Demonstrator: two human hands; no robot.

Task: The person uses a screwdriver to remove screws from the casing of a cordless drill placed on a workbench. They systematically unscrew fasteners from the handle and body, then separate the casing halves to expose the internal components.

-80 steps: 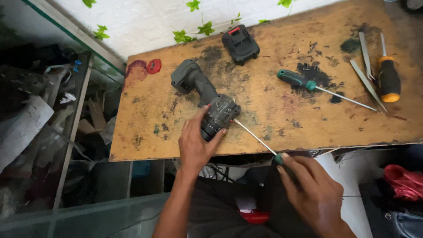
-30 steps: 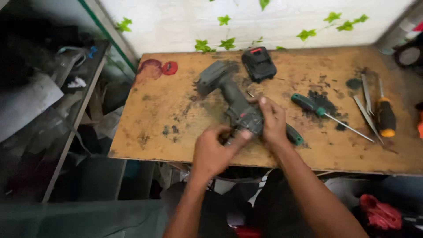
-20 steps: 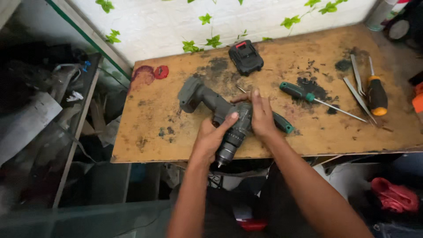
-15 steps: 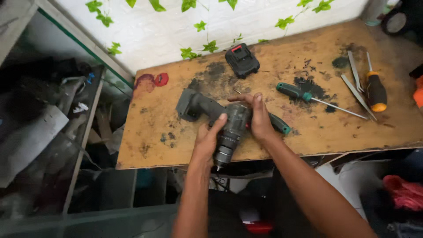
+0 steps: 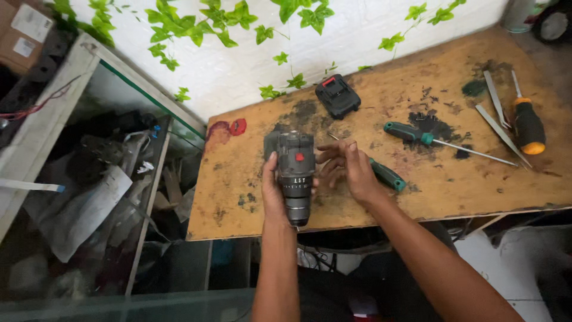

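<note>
Grey drill (image 5: 296, 173) sits in the left hand (image 5: 273, 192), fingers wrapped round its body, chuck over the table (image 5: 369, 209) edge; it could slip off. Right hand (image 5: 350, 170) lies open beside it, holding nothing, and might knock the green screwdriver (image 5: 386, 175)

Battery pack (image 5: 338, 96), screwdrivers (image 5: 528, 126), ivy wall (image 5: 196, 24)

We cannot see the handle of the drill (image 5: 296, 173); the drill's own body and the left hand (image 5: 271, 194) cover it. The right hand (image 5: 353, 172) hides one end of a green screwdriver (image 5: 387, 175) (only the handle sticks out). A can (image 5: 521, 13) and a round thing (image 5: 555, 24) at the top right are cut off by the edge. A brown box (image 5: 24, 30) at the top left is cut off too. The dark pile under the glass shelf (image 5: 149, 101) is too blurry to tell.
</note>
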